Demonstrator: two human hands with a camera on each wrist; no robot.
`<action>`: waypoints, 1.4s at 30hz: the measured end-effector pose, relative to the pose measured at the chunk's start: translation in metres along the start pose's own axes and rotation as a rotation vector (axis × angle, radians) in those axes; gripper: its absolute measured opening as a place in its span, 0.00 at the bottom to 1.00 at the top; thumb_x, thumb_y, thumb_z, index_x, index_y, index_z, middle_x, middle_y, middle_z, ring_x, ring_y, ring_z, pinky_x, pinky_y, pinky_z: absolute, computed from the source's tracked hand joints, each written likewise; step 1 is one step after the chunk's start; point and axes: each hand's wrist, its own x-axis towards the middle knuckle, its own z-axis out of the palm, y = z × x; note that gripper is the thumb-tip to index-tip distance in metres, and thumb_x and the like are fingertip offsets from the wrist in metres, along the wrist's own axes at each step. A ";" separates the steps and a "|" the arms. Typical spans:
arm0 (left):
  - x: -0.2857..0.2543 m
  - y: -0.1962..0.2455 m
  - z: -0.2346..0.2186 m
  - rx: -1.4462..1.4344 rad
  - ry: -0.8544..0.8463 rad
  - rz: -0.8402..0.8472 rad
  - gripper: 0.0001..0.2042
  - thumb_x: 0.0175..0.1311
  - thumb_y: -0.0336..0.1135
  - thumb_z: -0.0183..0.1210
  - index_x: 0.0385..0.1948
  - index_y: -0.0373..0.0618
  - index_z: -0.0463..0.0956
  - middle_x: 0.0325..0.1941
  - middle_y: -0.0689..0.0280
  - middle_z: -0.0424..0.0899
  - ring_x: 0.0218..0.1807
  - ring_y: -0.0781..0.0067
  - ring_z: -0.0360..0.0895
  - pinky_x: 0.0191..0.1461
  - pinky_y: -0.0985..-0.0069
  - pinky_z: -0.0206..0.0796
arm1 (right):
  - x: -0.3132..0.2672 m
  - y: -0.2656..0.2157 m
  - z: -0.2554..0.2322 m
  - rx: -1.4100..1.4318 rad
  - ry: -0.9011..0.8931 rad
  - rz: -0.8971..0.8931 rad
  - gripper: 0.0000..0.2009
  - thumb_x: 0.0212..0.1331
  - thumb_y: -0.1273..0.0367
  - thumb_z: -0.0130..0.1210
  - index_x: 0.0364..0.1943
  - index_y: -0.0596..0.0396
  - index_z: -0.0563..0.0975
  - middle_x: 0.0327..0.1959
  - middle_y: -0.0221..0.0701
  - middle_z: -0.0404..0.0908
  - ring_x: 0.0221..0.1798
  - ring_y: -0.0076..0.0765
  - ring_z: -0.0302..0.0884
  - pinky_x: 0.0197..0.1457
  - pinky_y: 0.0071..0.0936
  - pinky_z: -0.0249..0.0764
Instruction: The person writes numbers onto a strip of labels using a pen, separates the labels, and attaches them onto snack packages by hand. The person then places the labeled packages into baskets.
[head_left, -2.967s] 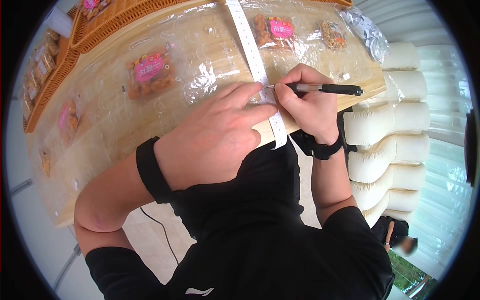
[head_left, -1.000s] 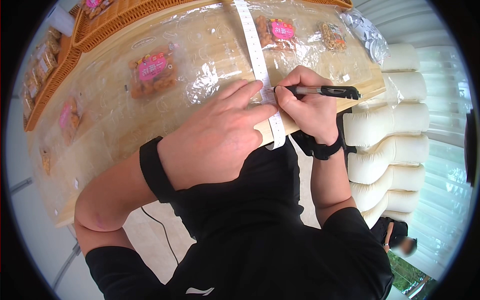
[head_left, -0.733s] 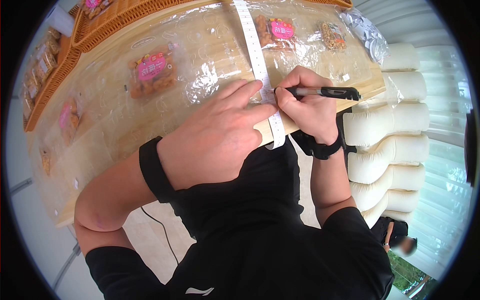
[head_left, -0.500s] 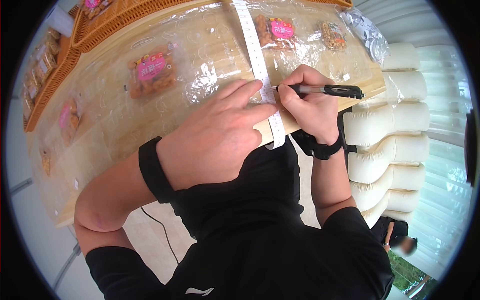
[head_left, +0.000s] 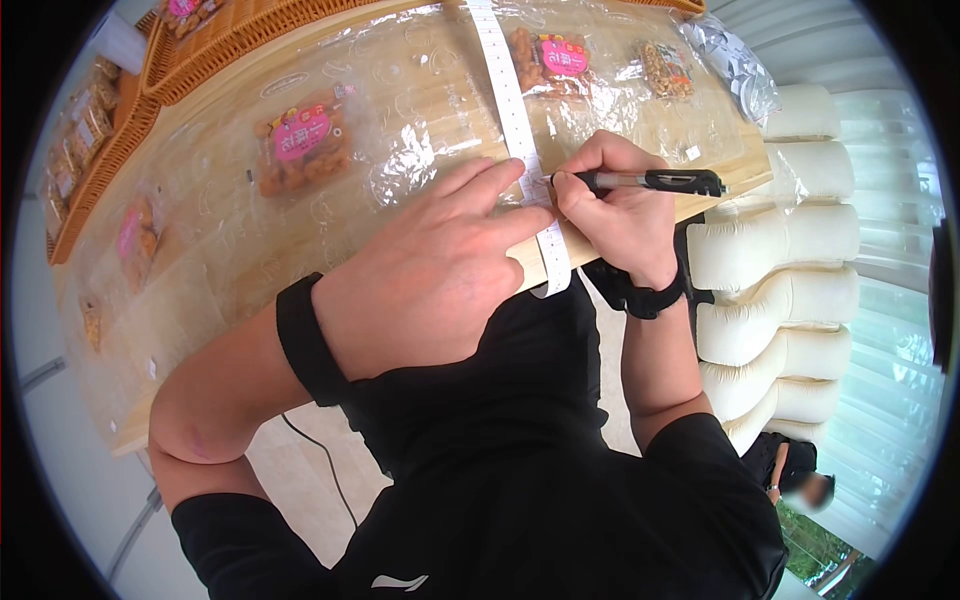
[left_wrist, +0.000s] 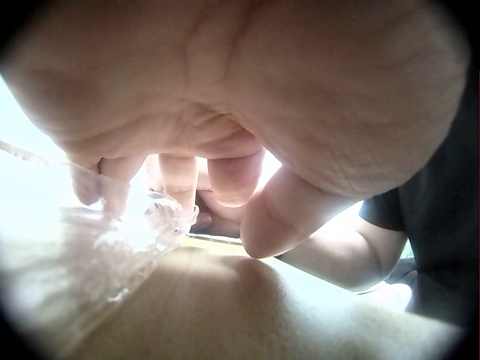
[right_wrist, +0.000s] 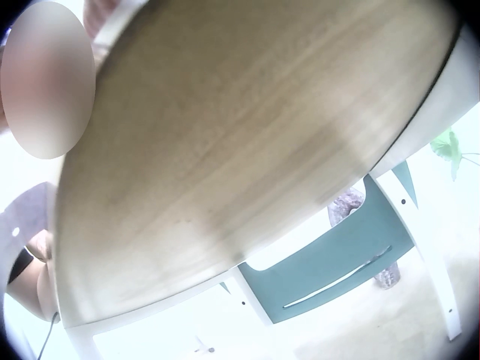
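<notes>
In the head view, my left hand [head_left: 430, 265] lies over the table's near edge, two fingertips on a white strip with printed marks [head_left: 510, 90]. Its fingers are fairly straight in the left wrist view, where the palm [left_wrist: 225, 82] fills the top and the thumb touches the surface. My right hand [head_left: 625, 215] pinches a black and clear pen [head_left: 685, 182], its tip at the strip between the hands. The strip's near end curls over the table edge. I cannot make out the right hand's grip in the right wrist view.
Clear plastic film covers much of the wooden table [head_left: 600, 255]. Snack packets [head_left: 300, 140] lie about, with wicker baskets [head_left: 215, 55] at the far left. Crumpled clear plastic [head_left: 735, 70] is at the far right corner. Beyond are cream cushions [head_left: 775, 245] and a person in black [head_left: 790, 462].
Compared with three seconds ago, the strip's far part has shifted slightly right and its near end curls more. The pen has tilted slightly back and forth in my right hand; my left hand stays nearly still.
</notes>
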 end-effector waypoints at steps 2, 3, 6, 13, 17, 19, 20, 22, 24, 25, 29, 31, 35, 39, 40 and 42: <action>0.000 0.000 0.000 0.000 -0.001 -0.001 0.04 0.39 0.24 0.60 0.15 0.33 0.82 0.57 0.56 0.81 0.68 0.43 0.67 0.73 0.51 0.57 | 0.001 0.001 0.000 -0.016 0.004 0.000 0.02 0.49 0.77 0.60 0.24 0.60 0.77 0.20 0.26 0.78 0.25 0.15 0.71 0.29 0.18 0.69; 0.000 0.000 0.000 -0.001 0.003 -0.003 0.04 0.40 0.24 0.59 0.15 0.33 0.82 0.57 0.56 0.81 0.68 0.43 0.67 0.73 0.51 0.57 | 0.001 0.002 0.000 -0.033 0.009 0.001 0.02 0.49 0.77 0.59 0.25 0.60 0.77 0.20 0.26 0.78 0.25 0.15 0.71 0.29 0.18 0.69; 0.000 0.000 0.000 -0.001 0.011 -0.003 0.04 0.40 0.24 0.59 0.15 0.33 0.82 0.57 0.56 0.81 0.68 0.43 0.67 0.73 0.52 0.57 | 0.001 0.004 0.000 -0.054 0.026 0.005 0.02 0.50 0.77 0.59 0.25 0.61 0.78 0.19 0.27 0.78 0.24 0.15 0.72 0.28 0.18 0.70; 0.000 0.000 -0.001 0.011 -0.001 0.001 0.05 0.42 0.24 0.59 0.16 0.33 0.82 0.57 0.56 0.81 0.68 0.43 0.67 0.73 0.53 0.57 | 0.001 0.000 -0.002 -0.042 0.006 0.012 0.02 0.51 0.77 0.60 0.26 0.61 0.78 0.20 0.26 0.78 0.24 0.15 0.72 0.29 0.17 0.69; 0.000 0.000 0.000 0.023 -0.007 0.004 0.05 0.42 0.24 0.59 0.16 0.33 0.82 0.57 0.56 0.81 0.68 0.42 0.66 0.73 0.53 0.57 | -0.002 0.005 -0.006 0.115 0.057 0.057 0.03 0.54 0.77 0.61 0.28 0.59 0.78 0.23 0.23 0.78 0.25 0.14 0.72 0.29 0.17 0.68; -0.001 -0.001 0.001 0.019 0.012 0.018 0.05 0.43 0.25 0.59 0.16 0.33 0.82 0.58 0.55 0.80 0.68 0.42 0.66 0.72 0.54 0.58 | -0.003 0.005 -0.008 0.174 0.090 0.084 0.03 0.55 0.77 0.62 0.29 0.59 0.78 0.23 0.23 0.78 0.26 0.14 0.71 0.29 0.17 0.68; 0.000 0.000 0.001 0.021 0.012 0.021 0.05 0.43 0.25 0.59 0.16 0.33 0.82 0.58 0.55 0.80 0.68 0.42 0.66 0.72 0.54 0.58 | -0.005 0.002 -0.009 0.222 0.106 0.103 0.03 0.55 0.76 0.62 0.30 0.59 0.78 0.24 0.23 0.78 0.26 0.14 0.71 0.29 0.17 0.67; 0.000 0.001 0.000 -0.040 0.028 0.011 0.05 0.43 0.25 0.60 0.17 0.33 0.82 0.60 0.56 0.79 0.67 0.45 0.67 0.71 0.56 0.59 | -0.006 -0.001 -0.011 0.270 0.124 0.116 0.04 0.56 0.76 0.62 0.32 0.59 0.78 0.24 0.23 0.77 0.27 0.13 0.70 0.30 0.16 0.67; 0.000 0.001 -0.001 -0.046 0.019 0.017 0.05 0.44 0.26 0.61 0.17 0.33 0.82 0.60 0.56 0.79 0.66 0.46 0.68 0.70 0.57 0.60 | -0.008 -0.001 -0.011 0.190 0.161 -0.022 0.04 0.56 0.77 0.61 0.33 0.59 0.78 0.25 0.23 0.78 0.27 0.14 0.70 0.31 0.16 0.66; 0.000 0.001 -0.001 -0.055 0.009 0.022 0.05 0.44 0.26 0.62 0.18 0.32 0.82 0.60 0.55 0.79 0.65 0.48 0.68 0.70 0.58 0.60 | -0.007 -0.003 -0.012 0.171 0.150 -0.041 0.04 0.56 0.78 0.61 0.33 0.59 0.78 0.27 0.23 0.79 0.28 0.14 0.70 0.31 0.16 0.66; 0.000 0.002 0.001 -0.017 0.012 0.028 0.05 0.44 0.26 0.62 0.19 0.32 0.82 0.59 0.54 0.79 0.65 0.50 0.68 0.70 0.59 0.60 | -0.003 -0.008 -0.019 0.222 0.003 -0.009 0.05 0.55 0.79 0.62 0.34 0.60 0.78 0.29 0.24 0.79 0.30 0.14 0.71 0.32 0.16 0.67; -0.001 0.002 0.001 -0.022 0.011 0.017 0.06 0.44 0.26 0.62 0.19 0.31 0.82 0.59 0.53 0.79 0.65 0.50 0.68 0.70 0.59 0.60 | -0.002 -0.006 -0.016 0.285 -0.045 0.118 0.05 0.54 0.79 0.61 0.34 0.60 0.78 0.30 0.24 0.80 0.32 0.14 0.73 0.34 0.16 0.69; -0.002 0.000 0.002 -0.026 0.009 0.026 0.05 0.44 0.26 0.62 0.19 0.32 0.82 0.60 0.53 0.79 0.66 0.49 0.68 0.71 0.58 0.59 | -0.004 0.002 -0.010 0.274 -0.009 0.081 0.04 0.54 0.79 0.61 0.32 0.60 0.77 0.28 0.24 0.80 0.32 0.15 0.74 0.35 0.16 0.70; 0.000 0.000 0.001 -0.045 0.021 0.017 0.05 0.43 0.25 0.61 0.18 0.32 0.82 0.59 0.54 0.79 0.67 0.45 0.67 0.72 0.54 0.58 | -0.002 -0.001 -0.010 0.082 -0.039 0.033 0.03 0.54 0.78 0.61 0.28 0.60 0.77 0.25 0.25 0.79 0.31 0.14 0.73 0.34 0.17 0.70; -0.001 0.000 0.001 -0.038 0.022 0.021 0.05 0.43 0.25 0.61 0.17 0.32 0.82 0.59 0.54 0.79 0.67 0.44 0.67 0.72 0.53 0.57 | -0.001 -0.001 -0.009 0.040 -0.040 0.003 0.04 0.53 0.78 0.61 0.27 0.60 0.77 0.24 0.25 0.78 0.30 0.15 0.73 0.33 0.18 0.70; -0.001 0.000 0.001 -0.038 0.021 0.019 0.05 0.42 0.25 0.61 0.17 0.32 0.82 0.59 0.54 0.79 0.67 0.44 0.67 0.72 0.53 0.57 | 0.000 0.003 -0.009 0.022 -0.053 -0.014 0.04 0.53 0.77 0.62 0.27 0.60 0.77 0.24 0.25 0.78 0.29 0.15 0.72 0.32 0.18 0.69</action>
